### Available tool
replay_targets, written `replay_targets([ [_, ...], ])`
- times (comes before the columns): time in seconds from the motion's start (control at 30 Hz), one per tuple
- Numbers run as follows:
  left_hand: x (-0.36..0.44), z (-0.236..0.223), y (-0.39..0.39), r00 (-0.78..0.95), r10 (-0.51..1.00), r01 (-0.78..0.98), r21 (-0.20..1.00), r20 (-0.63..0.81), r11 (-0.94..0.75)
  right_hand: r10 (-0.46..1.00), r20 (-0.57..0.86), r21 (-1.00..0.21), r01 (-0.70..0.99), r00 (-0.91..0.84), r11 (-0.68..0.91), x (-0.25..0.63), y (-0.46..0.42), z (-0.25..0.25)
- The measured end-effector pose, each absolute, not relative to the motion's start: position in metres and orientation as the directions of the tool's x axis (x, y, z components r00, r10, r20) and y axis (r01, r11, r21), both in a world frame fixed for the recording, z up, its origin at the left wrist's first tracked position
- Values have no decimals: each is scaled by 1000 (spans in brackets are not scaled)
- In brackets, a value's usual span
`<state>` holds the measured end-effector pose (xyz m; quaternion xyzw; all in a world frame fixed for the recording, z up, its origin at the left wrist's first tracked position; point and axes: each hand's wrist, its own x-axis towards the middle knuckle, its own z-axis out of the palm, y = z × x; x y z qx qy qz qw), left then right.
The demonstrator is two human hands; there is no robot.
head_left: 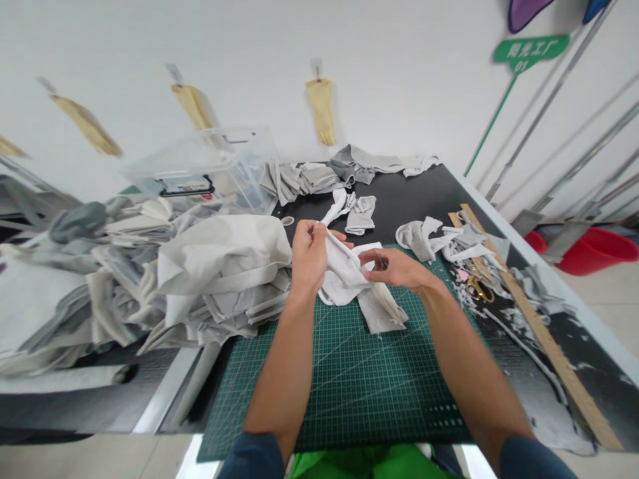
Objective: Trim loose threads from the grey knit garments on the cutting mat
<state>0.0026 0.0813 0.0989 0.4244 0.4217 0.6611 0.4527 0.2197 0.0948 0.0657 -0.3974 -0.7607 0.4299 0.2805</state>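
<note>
My left hand [308, 254] is closed around the upper end of a white piece of cloth [344, 269], gripping it above a green cutting mat [359, 379]. My right hand [394, 266] pinches the same cloth from the right, fingers curled on its edge. The lower end of the cloth rests on a grey fabric piece [380, 309] lying on the mat. Both forearms reach in from the bottom of the view.
A big heap of grey and white fabric pieces [150, 279] lies left, beside a clear plastic box [210, 169]. Folded cloth [319, 174] sits at the back. Scraps, gold scissors [479, 289] and a long wooden ruler [539, 332] lie right. Red tubs [594, 249] stand on the floor.
</note>
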Motion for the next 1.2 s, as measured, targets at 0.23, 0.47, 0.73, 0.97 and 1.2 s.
replay_targets([
  [0.23, -4, 113, 76, -196, 970, -396, 893, 143, -212, 859, 86, -933, 261, -505, 247, 196, 96, 47],
  [0.47, -7, 121, 68, -100, 989, -434, 890, 110, -143, 813, 187, -913, 208, -551, 351, 195, 99, 40],
  [0.73, -21, 129, 66, -112, 983, -416, 891, 146, -179, 825, 86, -658, 590, -559, 468, 202, 112, 17],
  [0.97, -28, 128, 69, -189, 971, -380, 901, 146, -209, 914, 49, -516, 774, -402, 367, 210, 123, -4],
  [1.2, -35, 108, 84, -293, 896, 172, 941, 332, -293, 948, 96, -486, 817, -305, 312, 221, 129, -3],
])
